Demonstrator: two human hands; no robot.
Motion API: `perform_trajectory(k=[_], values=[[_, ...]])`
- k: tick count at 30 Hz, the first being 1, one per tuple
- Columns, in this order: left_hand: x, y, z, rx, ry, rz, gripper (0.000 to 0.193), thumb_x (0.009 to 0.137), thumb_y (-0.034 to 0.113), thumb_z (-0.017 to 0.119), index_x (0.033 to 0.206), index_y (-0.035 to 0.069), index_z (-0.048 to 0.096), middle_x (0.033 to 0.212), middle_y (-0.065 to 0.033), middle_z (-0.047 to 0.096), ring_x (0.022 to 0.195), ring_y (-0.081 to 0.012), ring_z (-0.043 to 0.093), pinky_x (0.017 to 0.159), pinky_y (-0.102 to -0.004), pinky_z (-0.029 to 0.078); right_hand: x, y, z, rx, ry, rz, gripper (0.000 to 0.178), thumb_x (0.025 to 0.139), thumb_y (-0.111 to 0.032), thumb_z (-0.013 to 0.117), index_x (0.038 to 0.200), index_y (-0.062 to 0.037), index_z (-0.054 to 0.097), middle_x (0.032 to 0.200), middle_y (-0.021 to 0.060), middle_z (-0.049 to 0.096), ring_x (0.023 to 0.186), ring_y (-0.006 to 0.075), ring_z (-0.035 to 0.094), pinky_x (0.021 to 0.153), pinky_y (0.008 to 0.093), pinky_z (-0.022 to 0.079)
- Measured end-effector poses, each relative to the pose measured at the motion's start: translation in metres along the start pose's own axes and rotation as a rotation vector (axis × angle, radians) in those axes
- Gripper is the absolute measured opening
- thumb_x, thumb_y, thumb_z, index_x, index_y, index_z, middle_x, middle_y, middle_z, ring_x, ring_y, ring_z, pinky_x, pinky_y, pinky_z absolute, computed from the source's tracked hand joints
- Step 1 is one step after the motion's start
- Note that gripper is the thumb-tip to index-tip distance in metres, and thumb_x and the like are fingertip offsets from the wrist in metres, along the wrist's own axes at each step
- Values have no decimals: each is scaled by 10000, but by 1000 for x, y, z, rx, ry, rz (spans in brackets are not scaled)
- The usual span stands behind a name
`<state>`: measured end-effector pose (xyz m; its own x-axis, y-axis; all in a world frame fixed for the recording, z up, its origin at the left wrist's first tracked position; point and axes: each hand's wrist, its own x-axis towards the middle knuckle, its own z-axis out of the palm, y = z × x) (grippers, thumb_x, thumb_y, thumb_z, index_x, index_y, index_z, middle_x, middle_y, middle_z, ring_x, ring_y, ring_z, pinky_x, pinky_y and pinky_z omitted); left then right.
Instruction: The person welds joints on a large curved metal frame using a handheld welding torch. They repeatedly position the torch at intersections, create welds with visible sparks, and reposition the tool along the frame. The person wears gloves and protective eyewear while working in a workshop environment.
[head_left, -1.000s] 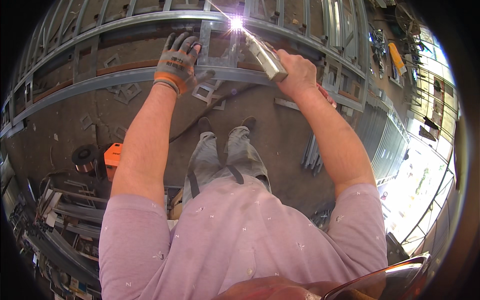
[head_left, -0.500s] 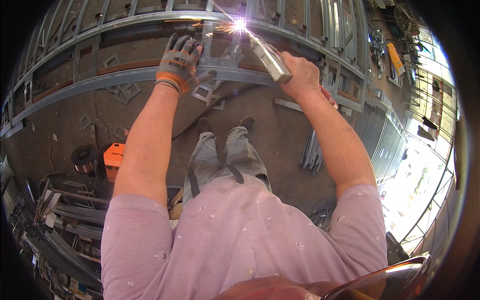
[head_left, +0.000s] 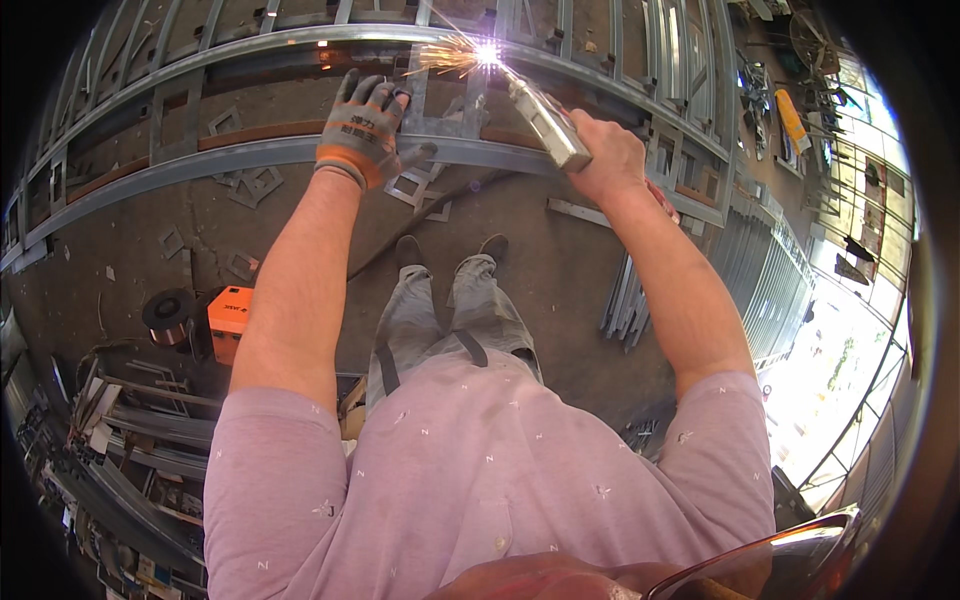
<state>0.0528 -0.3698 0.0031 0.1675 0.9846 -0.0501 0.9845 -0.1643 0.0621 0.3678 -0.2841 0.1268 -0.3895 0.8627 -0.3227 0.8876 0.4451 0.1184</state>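
Note:
My right hand [head_left: 610, 155], bare, is wrapped round a welding torch [head_left: 548, 125] with a boxy, dull metal body. Its tip meets a bright arc [head_left: 487, 54] on the upper rail of a grey steel frame [head_left: 300, 38], and orange sparks spray to the left. My left hand [head_left: 360, 130], in a grey and orange glove, hovers over or rests on the lower rail [head_left: 270, 152]; I cannot tell which. Its fingers are stretched forward with the thumb out to the right, and nothing shows in them.
An orange machine [head_left: 230, 322] and a wire spool [head_left: 170, 316] stand on the floor at left. Square metal plates [head_left: 408, 187] lie beneath the frame. Steel bars [head_left: 626, 305] are stacked at right, with more metal stock [head_left: 150, 425] at lower left.
The arc and the torch have shifted slightly right along the rail, my right hand with them. The sparks fan out wider. My left hand has barely moved.

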Motion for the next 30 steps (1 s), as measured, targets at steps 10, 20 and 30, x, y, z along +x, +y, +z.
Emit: perform_trajectory(k=[10, 20, 30], values=[[0, -4, 11, -49, 58, 35, 885, 888, 780, 731, 1444, 95, 647, 1505, -143, 625, 1511, -352, 489, 1374, -601, 235, -11, 0, -13, 67, 33, -60, 463, 832, -227, 822, 1274, -185, 687, 1033, 119, 808, 999, 380, 780, 832, 523, 624], [0, -1, 4, -80, -2, 1, 946, 872, 834, 703, 1449, 85, 681, 1495, -158, 656, 1518, -353, 500, 1384, -584, 215, 15, -50, -12, 152, 102, -213, 382, 840, -236, 814, 1191, -164, 682, 977, 123, 802, 953, 382, 784, 797, 524, 623], [1, 0, 5, -44, -40, -2, 956, 874, 838, 713, 1494, 112, 658, 1517, -160, 629, 1536, -342, 496, 1383, -579, 218, 32, -64, -6, 146, 86, -211, 318, 839, -246, 831, 1077, -141, 648, 944, 121, 795, 942, 386, 783, 778, 523, 619]])
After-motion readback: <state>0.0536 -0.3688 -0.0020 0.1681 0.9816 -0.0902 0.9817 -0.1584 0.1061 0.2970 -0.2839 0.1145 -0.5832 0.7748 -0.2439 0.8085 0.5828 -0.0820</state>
